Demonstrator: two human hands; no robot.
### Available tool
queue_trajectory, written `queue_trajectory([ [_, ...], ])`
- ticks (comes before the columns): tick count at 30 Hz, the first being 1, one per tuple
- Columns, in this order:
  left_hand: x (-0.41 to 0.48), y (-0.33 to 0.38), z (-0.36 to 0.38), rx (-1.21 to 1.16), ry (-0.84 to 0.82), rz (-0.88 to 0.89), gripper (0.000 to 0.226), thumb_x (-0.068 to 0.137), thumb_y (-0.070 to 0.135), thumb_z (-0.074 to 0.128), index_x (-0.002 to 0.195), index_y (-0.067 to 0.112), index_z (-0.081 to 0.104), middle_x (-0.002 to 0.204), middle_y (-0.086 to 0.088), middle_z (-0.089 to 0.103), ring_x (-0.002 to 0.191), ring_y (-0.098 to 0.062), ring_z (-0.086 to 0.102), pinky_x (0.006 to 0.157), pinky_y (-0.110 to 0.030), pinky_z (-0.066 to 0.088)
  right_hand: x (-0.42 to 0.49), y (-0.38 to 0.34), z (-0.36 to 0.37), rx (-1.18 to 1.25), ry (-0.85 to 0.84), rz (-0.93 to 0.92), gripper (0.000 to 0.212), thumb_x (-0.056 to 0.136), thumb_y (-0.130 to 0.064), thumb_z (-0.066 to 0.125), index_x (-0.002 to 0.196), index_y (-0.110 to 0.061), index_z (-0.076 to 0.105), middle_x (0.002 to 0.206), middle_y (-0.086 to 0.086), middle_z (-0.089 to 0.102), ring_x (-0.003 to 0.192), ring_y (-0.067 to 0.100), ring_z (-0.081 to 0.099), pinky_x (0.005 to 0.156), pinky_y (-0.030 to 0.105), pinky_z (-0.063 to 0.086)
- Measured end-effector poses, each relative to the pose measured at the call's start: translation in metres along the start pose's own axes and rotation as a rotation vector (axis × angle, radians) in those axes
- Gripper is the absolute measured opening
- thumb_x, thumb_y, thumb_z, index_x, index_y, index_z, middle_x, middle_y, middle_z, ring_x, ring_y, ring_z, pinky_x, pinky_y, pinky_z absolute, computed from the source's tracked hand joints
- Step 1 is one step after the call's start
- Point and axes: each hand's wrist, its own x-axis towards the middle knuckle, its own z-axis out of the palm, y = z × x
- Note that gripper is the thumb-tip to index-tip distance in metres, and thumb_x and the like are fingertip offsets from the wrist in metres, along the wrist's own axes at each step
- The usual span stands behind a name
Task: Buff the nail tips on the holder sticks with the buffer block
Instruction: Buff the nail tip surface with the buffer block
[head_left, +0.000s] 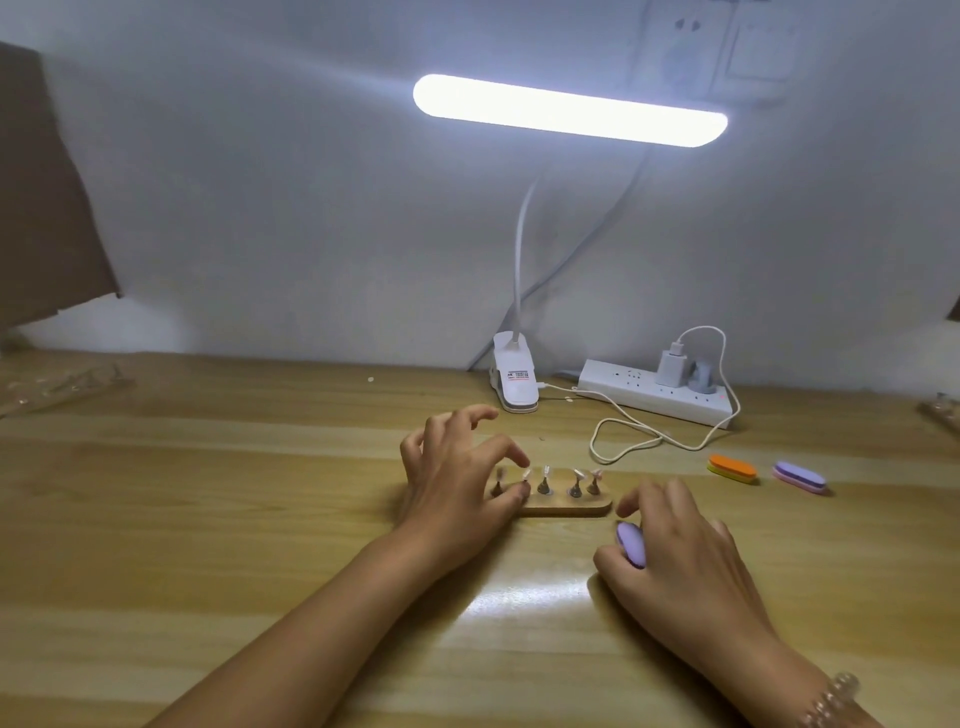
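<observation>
The right hand (680, 551) curls round a lilac buffer (631, 543), low at the table (260, 519) and just right of a wooden base (571, 508). The left hand (457, 467), ahead and to its left, pinches with thumb and forefinger the 2nd from the left of 5 sticks (544, 486) standing in the base, each topped with nail tips (578, 473). Beyond the right hand lie an orange block (732, 467) and a purple block (799, 477). Farther off are a power strip (660, 400) and a lit lamp (571, 109).

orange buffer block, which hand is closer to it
Right. The right hand, gripping a purple buffer block, lies front-left of the orange buffer block; the left hand pinches a holder stick farther left.
</observation>
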Motion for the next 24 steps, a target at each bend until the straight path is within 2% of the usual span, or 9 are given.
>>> queue_trajectory([
  [4, -0.002, 0.005, 0.002, 0.042, 0.044, 0.065, 0.017, 0.087, 0.044, 0.064, 0.103, 0.04, 0.063, 0.149, 0.013, 0.033, 0.136, -0.011, 0.023, 0.106, -0.032, 0.007, 0.001, 0.0, -0.001, 0.033, 0.001, 0.004, 0.014, 0.084, -0.033, 0.055, 0.097, -0.029, 0.05, 0.101, -0.011, 0.044, 0.088, 0.014, 0.053, 0.08, 0.03, 0.037],
  [8, -0.005, 0.008, -0.001, 0.123, 0.076, 0.153, 0.015, 0.086, 0.034, 0.066, 0.101, 0.033, 0.064, 0.146, 0.008, 0.043, 0.135, -0.016, 0.03, 0.105, -0.035, 0.01, 0.001, 0.0, -0.002, 0.109, 0.02, -0.02, 0.011, 0.082, -0.025, 0.062, 0.091, -0.027, 0.058, 0.096, -0.01, 0.046, 0.079, 0.013, 0.054, 0.069, 0.029, 0.042],
  [13, -0.007, 0.017, -0.01, 0.195, 0.106, 0.25, 0.015, 0.075, 0.025, 0.08, 0.084, 0.026, 0.068, 0.121, 0.004, 0.066, 0.114, -0.023, 0.06, 0.096, -0.037, 0.023, 0.002, 0.004, 0.0, 0.162, 0.057, -0.067, 0.012, 0.08, -0.024, 0.065, 0.088, -0.029, 0.058, 0.092, -0.009, 0.052, 0.076, 0.013, 0.054, 0.064, 0.027, 0.036],
  [17, -0.009, 0.022, -0.016, 0.222, 0.17, 0.388, 0.011, 0.075, 0.021, 0.078, 0.079, 0.023, 0.069, 0.111, 0.005, 0.071, 0.102, -0.02, 0.064, 0.088, -0.036, 0.034, 0.002, 0.007, 0.002, 0.219, 0.048, -0.205, 0.016, 0.084, -0.021, 0.068, 0.093, -0.03, 0.059, 0.091, -0.016, 0.059, 0.078, 0.002, 0.052, 0.068, 0.012, 0.037],
  [19, -0.013, 0.026, -0.018, 0.184, 0.162, 0.481, 0.009, 0.075, 0.015, 0.074, 0.08, 0.02, 0.068, 0.103, 0.003, 0.072, 0.094, -0.02, 0.065, 0.081, -0.035, 0.044, 0.002, 0.006, 0.003, 0.211, 0.014, -0.304, 0.017, 0.087, -0.02, 0.069, 0.101, -0.028, 0.063, 0.097, -0.017, 0.063, 0.084, 0.001, 0.051, 0.077, 0.013, 0.039],
  [20, -0.017, 0.028, -0.019, 0.147, 0.13, 0.511, 0.008, 0.076, 0.013, 0.071, 0.08, 0.018, 0.067, 0.096, 0.002, 0.072, 0.086, -0.021, 0.065, 0.073, -0.035, 0.048, 0.001, 0.006, 0.004, 0.205, 0.006, -0.335, 0.018, 0.088, -0.021, 0.068, 0.105, -0.027, 0.064, 0.1, -0.016, 0.064, 0.089, 0.005, 0.054, 0.081, 0.019, 0.042],
  [22, -0.025, 0.032, -0.018, 0.067, 0.029, 0.481, 0.003, 0.081, 0.017, 0.061, 0.083, 0.018, 0.062, 0.083, 0.002, 0.068, 0.071, -0.024, 0.063, 0.057, -0.035, 0.049, 0.0, 0.007, 0.005, 0.201, 0.009, -0.348, 0.02, 0.09, -0.022, 0.066, 0.11, -0.027, 0.064, 0.104, -0.015, 0.065, 0.094, 0.012, 0.056, 0.083, 0.031, 0.046],
  [24, -0.032, 0.032, -0.017, 0.024, -0.056, 0.4, 0.004, 0.084, 0.022, 0.055, 0.086, 0.021, 0.058, 0.082, 0.003, 0.067, 0.067, -0.027, 0.061, 0.052, -0.033, 0.045, 0.001, 0.009, 0.006, 0.197, 0.019, -0.354, 0.021, 0.092, -0.023, 0.064, 0.112, -0.028, 0.064, 0.107, -0.016, 0.065, 0.094, 0.013, 0.056, 0.083, 0.031, 0.045],
])
